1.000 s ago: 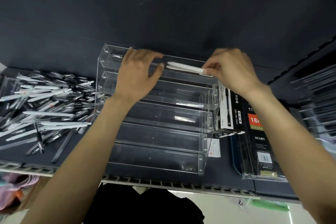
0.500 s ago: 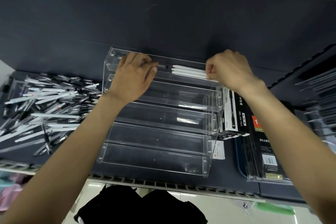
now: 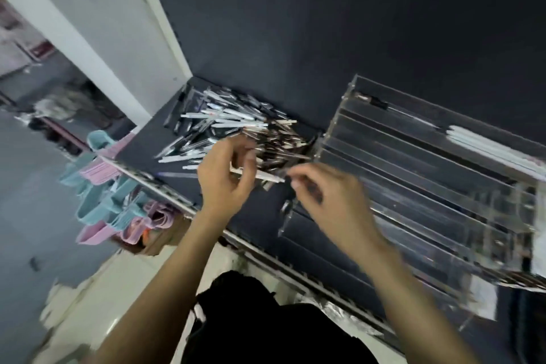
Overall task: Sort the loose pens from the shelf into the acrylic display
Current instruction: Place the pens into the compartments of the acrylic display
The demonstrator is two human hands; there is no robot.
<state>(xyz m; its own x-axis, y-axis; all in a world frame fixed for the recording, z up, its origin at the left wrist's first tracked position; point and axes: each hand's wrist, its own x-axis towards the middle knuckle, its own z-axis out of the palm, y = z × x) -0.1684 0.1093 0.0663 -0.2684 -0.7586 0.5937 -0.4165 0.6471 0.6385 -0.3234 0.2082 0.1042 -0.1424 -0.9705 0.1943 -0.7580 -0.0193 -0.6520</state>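
Both hands low and forward, fingers curled

Both bare forearms reach up and forward, converging near the middle of the view. The left hand (image 3: 226, 177) has its fingers and thumb curled inward, pinching something thin between the fingertips. The right hand (image 3: 328, 195) lies just beside it, back toward the camera, its fingers bent leftward; motion blur hides whether they hold anything

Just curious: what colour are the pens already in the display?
White, in the top tier; head view.

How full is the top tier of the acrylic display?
Mostly empty: a few white pens lie at the right end of the acrylic display's top tier.
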